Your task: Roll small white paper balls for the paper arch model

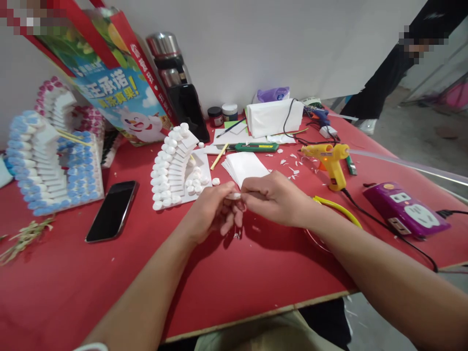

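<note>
**Two hands pinch a small white piece over the red table**

Both hands meet above the middle of the red table (pixel 256 273). The left hand (pixel 214 212) and the right hand (pixel 276 197) close their fingertips on a small white piece (pixel 234 196), which sits between them just above the tabletop. The fingers are drawn in tight around it, so little of it shows (what it is made of cannot be told).

Just behind the hands lies a stack of white sheets (pixel 244 166). Left of that stands a white stepped model (pixel 175 165) lined with small rounded white bits. A black phone (pixel 112 209) lies flat further left, near a similar blue-tipped model (pixel 51 165).

To the right, a yellow glue gun (pixel 331 161) stands upright, its black cord trailing past a purple power strip (pixel 405 209). A green utility knife (pixel 256 146) rests behind the sheets, in front of a white tissue pack (pixel 274 117). White scraps dot the table between the knife and the glue gun.
</note>
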A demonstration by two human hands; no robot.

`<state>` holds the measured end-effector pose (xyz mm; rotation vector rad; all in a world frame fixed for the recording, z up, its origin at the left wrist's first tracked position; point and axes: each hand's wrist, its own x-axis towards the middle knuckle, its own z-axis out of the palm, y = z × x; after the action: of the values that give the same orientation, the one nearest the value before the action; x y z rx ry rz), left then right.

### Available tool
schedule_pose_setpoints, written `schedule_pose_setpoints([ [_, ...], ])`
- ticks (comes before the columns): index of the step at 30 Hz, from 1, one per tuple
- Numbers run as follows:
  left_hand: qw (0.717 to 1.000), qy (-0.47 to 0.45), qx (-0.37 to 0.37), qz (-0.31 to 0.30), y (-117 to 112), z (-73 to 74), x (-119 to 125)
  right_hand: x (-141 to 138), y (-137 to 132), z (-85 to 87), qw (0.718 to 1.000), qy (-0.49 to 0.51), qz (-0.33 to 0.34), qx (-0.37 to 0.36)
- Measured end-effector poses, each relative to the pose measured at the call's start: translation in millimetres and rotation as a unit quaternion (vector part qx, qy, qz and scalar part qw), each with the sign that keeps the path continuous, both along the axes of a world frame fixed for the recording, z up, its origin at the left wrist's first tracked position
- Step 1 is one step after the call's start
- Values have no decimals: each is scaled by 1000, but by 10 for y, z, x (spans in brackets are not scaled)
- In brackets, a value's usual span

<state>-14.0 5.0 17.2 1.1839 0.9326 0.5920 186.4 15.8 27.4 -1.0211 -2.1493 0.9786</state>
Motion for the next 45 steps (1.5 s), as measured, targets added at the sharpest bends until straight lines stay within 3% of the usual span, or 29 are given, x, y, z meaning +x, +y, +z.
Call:
schedule_pose_setpoints([
  [1, 997, -26, -73, -19, 19, -4, -8, 4, -16, 5, 998, -29, 7, 61],
  [3, 988, -54, -142, -37, 50, -12, -24, 10, -38, 4, 986, -78, 20, 145],
  [7, 986, -85, -138, -24, 50, -6, -42, 10, -35, -22, 973, -125, 14, 194],
  [11, 994, -74, -74, -18, 17, 28, -38, 8, -9, -46, 981, -110, -18, 158],
  [16, 1000, -23, 3, -13, -28, 73, -19, 1, 1, -32, 995, -39, -75, 50],
  [20, 987, 85, 134, 16, -90, 74, 27, -50, -31, -18, 993, 12, -115, -19],
  [25, 891, 260, 365, 70, -130, 35, 82, -154, -83, -32, 968, 131, -145, -160],
  [29, 814, 338, 466, 83, -118, -1, 86, -186, -84, -16, 941, 212, -116, -239],
  [33, 738, 375, 553, 99, -124, -69, 92, -186, -77, -9, 928, 223, -125, -270],
  [40, 540, 470, 694, 80, -126, -151, 96, -201, -72, -26, 900, 284, -111, -311],
  [42, 532, 457, 709, 71, -113, -156, 78, -195, -63, -35, 897, 291, -101, -316],
  [45, 597, 395, 695, 70, -106, -149, 61, -173, -49, -55, 889, 295, -115, -331],
])
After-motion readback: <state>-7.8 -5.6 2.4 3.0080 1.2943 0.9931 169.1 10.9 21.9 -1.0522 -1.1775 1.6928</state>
